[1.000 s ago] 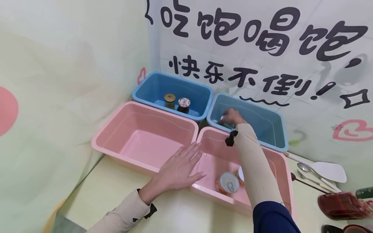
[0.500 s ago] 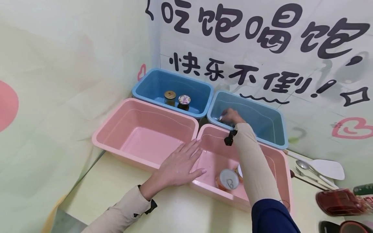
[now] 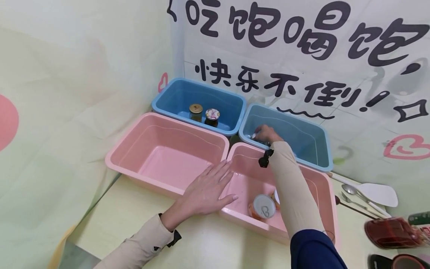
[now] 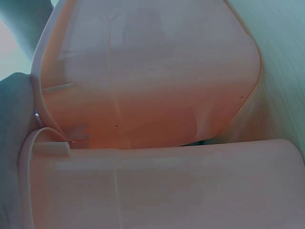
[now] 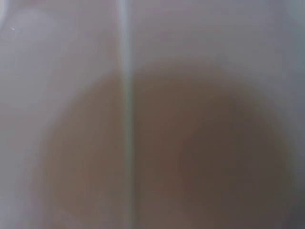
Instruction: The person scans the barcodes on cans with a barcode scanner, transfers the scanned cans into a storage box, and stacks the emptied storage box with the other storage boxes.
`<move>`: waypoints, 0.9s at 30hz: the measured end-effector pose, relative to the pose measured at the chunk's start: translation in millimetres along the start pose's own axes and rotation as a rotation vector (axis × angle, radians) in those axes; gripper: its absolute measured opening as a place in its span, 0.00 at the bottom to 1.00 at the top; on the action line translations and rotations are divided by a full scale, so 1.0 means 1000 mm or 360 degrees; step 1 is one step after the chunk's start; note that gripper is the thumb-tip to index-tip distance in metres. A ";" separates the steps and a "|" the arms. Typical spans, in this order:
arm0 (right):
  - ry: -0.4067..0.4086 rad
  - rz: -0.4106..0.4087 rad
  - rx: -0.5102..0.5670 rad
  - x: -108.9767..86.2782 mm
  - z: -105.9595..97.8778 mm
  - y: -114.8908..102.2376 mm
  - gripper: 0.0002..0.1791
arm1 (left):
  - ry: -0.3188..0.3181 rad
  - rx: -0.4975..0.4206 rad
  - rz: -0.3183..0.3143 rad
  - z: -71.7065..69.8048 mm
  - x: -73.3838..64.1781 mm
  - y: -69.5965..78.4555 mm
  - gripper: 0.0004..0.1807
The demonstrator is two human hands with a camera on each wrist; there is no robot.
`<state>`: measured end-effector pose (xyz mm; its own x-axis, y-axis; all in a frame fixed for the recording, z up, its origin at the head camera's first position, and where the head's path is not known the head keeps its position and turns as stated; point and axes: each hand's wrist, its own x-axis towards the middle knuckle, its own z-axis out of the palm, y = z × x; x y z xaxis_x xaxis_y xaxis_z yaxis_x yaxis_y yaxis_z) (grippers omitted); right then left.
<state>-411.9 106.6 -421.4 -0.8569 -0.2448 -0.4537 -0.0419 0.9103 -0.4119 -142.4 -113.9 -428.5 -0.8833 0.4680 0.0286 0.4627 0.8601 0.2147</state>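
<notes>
My left hand (image 3: pixel 209 190) lies flat, fingers straight, across the adjoining rims of the left pink bin (image 3: pixel 169 129) and the right pink bin (image 3: pixel 248 220). The left wrist view shows those bins' outer walls, with the hand's edge at far left. Over the near left corner of the light blue bin (image 3: pixel 299 134), my right hand (image 3: pixel 267 133) reaches down with curled fingers. They grip a small, dark, shiny thing (image 3: pixel 264 142), mostly hidden by the hand; its kind is unclear. The right wrist view is too blurred to show the hand.
Two lidded jars, one gold-topped (image 3: pixel 196 109) and one with a patterned lid (image 3: pixel 212 115), stand in the dark blue bin (image 3: pixel 201 89). A ring-pull can (image 3: pixel 263 207) and another, partly covered can sit in the right pink bin. Utensils, including a white spatula (image 3: pixel 379 195), lie at right.
The head view has tilted slightly, so the bins sit a little higher in the picture. The right hand makes only slight movements inside the light blue bin; the left hand keeps its place.
</notes>
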 end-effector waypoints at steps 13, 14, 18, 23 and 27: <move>-0.0055 -0.0018 0.0101 -0.012 -0.006 0.005 0.27 | 0.0046 0.0004 0.0027 0.001 -0.001 0.000 0.44; -0.0057 -0.0012 0.0123 -0.016 -0.010 0.007 0.28 | 0.0048 -0.0002 0.0033 0.001 0.000 0.000 0.44; -0.0005 -0.0010 0.0153 -0.034 -0.028 0.015 0.31 | 0.0052 -0.0011 0.0042 0.003 0.000 0.001 0.44; 0.0120 -0.0183 0.0105 -0.068 -0.050 0.024 0.32 | 0.0050 -0.0002 0.0031 0.002 -0.001 0.002 0.44; 0.0138 -0.0297 0.0176 -0.102 -0.057 0.033 0.31 | 0.0035 0.0010 0.0005 0.000 -0.002 0.002 0.44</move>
<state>-354.8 180.7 -343.4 -0.8808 -0.3713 -0.2938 -0.1512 0.8086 -0.5686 -140.0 -113.3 -428.6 -0.8834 0.4660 0.0505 0.4656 0.8602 0.2082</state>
